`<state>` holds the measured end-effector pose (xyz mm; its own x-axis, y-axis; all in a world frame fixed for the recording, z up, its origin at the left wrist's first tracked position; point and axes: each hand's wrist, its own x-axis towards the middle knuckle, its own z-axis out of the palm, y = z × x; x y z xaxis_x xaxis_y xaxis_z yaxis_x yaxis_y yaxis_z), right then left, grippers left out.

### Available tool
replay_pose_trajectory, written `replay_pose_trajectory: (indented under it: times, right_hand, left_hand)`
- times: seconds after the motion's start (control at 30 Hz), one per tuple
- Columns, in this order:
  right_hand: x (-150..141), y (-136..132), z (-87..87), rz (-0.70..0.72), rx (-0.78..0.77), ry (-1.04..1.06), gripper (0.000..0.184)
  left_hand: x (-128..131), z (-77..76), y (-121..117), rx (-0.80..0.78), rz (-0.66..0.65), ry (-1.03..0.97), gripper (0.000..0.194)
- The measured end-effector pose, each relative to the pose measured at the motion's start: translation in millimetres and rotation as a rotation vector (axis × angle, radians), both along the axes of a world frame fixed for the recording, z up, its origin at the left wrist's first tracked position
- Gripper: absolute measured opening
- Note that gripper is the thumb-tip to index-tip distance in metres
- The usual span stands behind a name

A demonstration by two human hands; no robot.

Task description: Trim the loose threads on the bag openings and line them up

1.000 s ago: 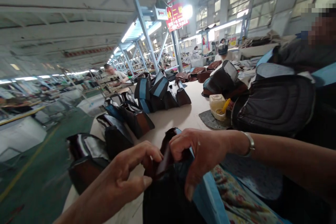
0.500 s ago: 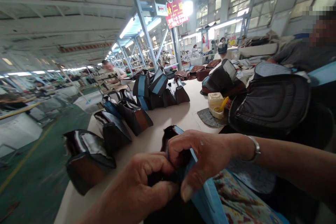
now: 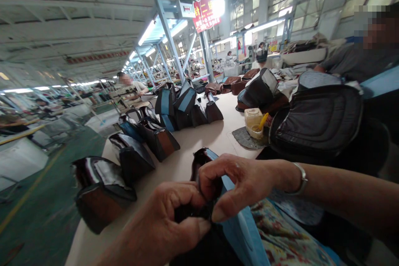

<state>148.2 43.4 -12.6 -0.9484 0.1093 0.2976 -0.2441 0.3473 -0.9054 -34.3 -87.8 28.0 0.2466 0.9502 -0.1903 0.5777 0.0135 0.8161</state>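
Note:
Both hands are closed at the edge of a black bag (image 3: 204, 247) low in the middle of the view. My left hand (image 3: 170, 216) grips its dark rim, thumb and bent fingers pinching. My right hand (image 3: 238, 181), with a silver bangle on the wrist, pinches the same rim from the right. The two thumbs almost meet over the seam. A shiny dark lining shows at the bag's far end. Blue material (image 3: 246, 232) runs beside the bag; whether it belongs to it I cannot tell. My fingers hide most of the gripped edge.
Several unfinished bags (image 3: 101, 195) with black, brown and blue panels stand along the pale table (image 3: 193, 143). A glue pot (image 3: 253, 120) with a yellow-handled tool sits on a grey mat. A large black padded piece (image 3: 321, 120) lies at right, near another person's arm.
My right thumb has drawn up and in toward the left thumb at the bag's edge. Both hands keep their grip, and the camera view has shifted slightly.

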Motion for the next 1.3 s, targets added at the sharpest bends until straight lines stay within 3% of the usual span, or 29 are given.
replay_pose_trajectory:
  times: [0.17, 0.5, 0.7, 0.83, 1.03, 1.2, 1.3]
  right_hand:
    - [0.8, -7.8, 0.9, -0.102, -0.030, -0.076, 0.028]
    - [4.2, -9.3, 3.2, -0.100, -0.089, -0.112, 0.016]
    - [12.8, -7.2, 8.1, -0.101, -0.095, -0.146, 0.020]
    - [14.9, -12.0, 10.9, -0.193, -0.059, -0.165, 0.032]
    - [15.6, -15.6, 8.8, -0.253, -0.044, -0.177, 0.012]
    - [22.9, -13.5, 13.8, -0.211, -0.098, -0.214, 0.016]
    - [22.5, -14.4, 12.8, -0.241, -0.053, -0.205, 0.021]
  left_hand:
    - [3.1, 1.4, 0.9, 0.004, -0.007, 0.010, 0.003]
    - [9.2, 0.6, 6.8, -0.072, 0.037, 0.022, 0.014]
    - [10.3, 1.1, 5.4, -0.090, 0.029, 0.016, 0.015]
    - [11.8, 0.4, 7.6, -0.110, 0.008, -0.013, 0.015]
    - [11.9, -1.5, 11.8, -0.076, 0.025, 0.064, 0.019]
    - [13.4, -3.7, 12.9, -0.090, 0.025, 0.068, 0.019]
    - [16.2, -2.5, 13.6, -0.082, 0.012, 0.069, 0.018]
